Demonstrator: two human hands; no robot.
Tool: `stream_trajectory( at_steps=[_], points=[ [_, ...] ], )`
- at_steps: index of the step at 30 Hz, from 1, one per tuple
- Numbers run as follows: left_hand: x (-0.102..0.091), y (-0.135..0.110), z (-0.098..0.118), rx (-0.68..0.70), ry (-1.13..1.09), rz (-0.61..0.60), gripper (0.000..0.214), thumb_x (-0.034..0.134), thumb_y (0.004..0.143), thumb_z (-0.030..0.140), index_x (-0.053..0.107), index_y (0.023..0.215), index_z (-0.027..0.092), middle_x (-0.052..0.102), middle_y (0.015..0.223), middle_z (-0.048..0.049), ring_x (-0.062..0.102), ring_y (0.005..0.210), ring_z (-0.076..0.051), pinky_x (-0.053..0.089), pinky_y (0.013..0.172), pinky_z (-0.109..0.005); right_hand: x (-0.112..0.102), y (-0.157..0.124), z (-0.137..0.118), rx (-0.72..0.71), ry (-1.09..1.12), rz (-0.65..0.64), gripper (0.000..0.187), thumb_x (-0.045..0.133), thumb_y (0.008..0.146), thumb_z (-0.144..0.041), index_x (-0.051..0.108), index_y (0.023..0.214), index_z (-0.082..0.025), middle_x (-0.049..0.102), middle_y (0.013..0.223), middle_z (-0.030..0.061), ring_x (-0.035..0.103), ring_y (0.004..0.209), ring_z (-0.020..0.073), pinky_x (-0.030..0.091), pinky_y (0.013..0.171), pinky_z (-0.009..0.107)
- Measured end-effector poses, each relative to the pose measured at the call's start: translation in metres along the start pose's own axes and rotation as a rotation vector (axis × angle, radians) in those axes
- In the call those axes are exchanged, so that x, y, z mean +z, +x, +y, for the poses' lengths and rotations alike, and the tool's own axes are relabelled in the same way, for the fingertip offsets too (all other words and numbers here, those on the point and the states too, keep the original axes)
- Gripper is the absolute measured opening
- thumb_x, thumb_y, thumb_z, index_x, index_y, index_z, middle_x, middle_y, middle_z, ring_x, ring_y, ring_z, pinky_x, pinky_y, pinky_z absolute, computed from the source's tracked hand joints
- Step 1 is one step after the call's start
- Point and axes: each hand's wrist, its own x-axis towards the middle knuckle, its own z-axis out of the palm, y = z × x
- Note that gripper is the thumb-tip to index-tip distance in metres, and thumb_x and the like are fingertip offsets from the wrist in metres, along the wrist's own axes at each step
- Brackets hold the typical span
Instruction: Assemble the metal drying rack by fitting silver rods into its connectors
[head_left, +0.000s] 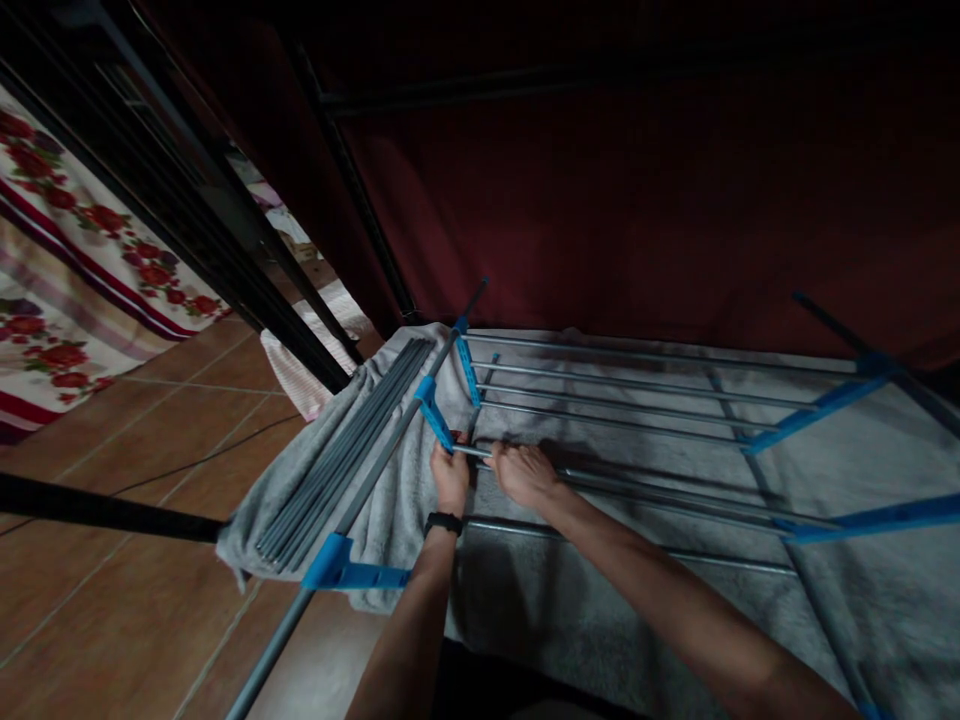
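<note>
The right hand [521, 472] is gripping a metal rod [474, 452], the left hand [451, 482] pinching the blue bracket [436, 418] at its left end.

A blue bracket [885, 515] (its outer end) is cut off rightward.

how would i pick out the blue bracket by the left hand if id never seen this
Start at the grey blanket below the dark red cloth. On its left side, follow the slanting metal pole. You want the middle blue bracket of three along that pole, the only one with the left hand at its lower tip.
</note>
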Motion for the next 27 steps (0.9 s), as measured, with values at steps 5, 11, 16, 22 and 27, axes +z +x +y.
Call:
stream_trajectory(
  at_steps=[5, 11, 16, 22, 27],
  points=[
    [0.000, 0.000, -0.003, 0.018, 0.027, 0.001, 0.020, 0.065, 0.081, 0.040, 0.061, 0.079, 0.021, 0.061, 0.068, -0.0008, 0.056, 0.064, -0.017, 0.047, 0.064, -0.029, -0.005, 0.001, 0.002, -0.005, 0.039, -0.040, 0.044, 0.027, 0.106, -0.038, 0.064, 0.117, -0.016, 0.075, 0.104, 0.0178, 0.072, 0.102, 0.0261, 0.051, 0.086, 0.036],
    [0.000, 0.001, -0.007, 0.018, 0.014, 0.000, 0.020, 0.066, 0.079, 0.039, 0.062, 0.080, 0.020, 0.063, 0.069, -0.0017, 0.058, 0.065, -0.017, 0.049, 0.065, -0.030, -0.008, 0.001, 0.002, 0.005, 0.065, -0.062, 0.040, 0.034, 0.105, -0.039, 0.065, 0.116, -0.017, 0.076, 0.104, 0.0156, 0.072, 0.100, 0.0237, 0.049, 0.086, 0.033],
    [0.001, 0.003, -0.008, 0.011, -0.026, 0.013, 0.019, 0.068, 0.077, 0.038, 0.061, 0.077, 0.020, 0.063, 0.069, -0.0017, 0.059, 0.065, -0.017, 0.050, 0.065, -0.030, 0.003, -0.012, -0.006, 0.027, 0.022, 0.119, 0.036, 0.035, 0.105, -0.032, 0.062, 0.121, -0.014, 0.071, 0.114, 0.0160, 0.066, 0.107, 0.0242, 0.045, 0.097, 0.038],
    [0.001, 0.003, -0.004, 0.015, -0.026, 0.011, 0.018, 0.068, 0.076, 0.037, 0.061, 0.080, 0.021, 0.064, 0.071, -0.0022, 0.060, 0.068, -0.019, 0.051, 0.068, -0.032, 0.016, -0.046, 0.000, 0.034, -0.029, 0.366, 0.040, 0.037, 0.101, -0.018, 0.052, 0.138, -0.016, 0.062, 0.127, 0.0148, 0.056, 0.115, 0.0240, 0.037, 0.107, 0.042],
    [0.002, 0.002, 0.004, 0.018, -0.016, 0.025, 0.020, 0.069, 0.075, 0.039, 0.060, 0.078, 0.022, 0.062, 0.070, -0.0022, 0.059, 0.069, -0.019, 0.050, 0.068, -0.032, 0.019, -0.057, 0.016, 0.159, -0.049, 0.306, 0.034, 0.035, 0.102, -0.018, 0.060, 0.123, -0.016, 0.066, 0.116, 0.0134, 0.058, 0.108, 0.0236, 0.040, 0.102, 0.040]
  ],
)
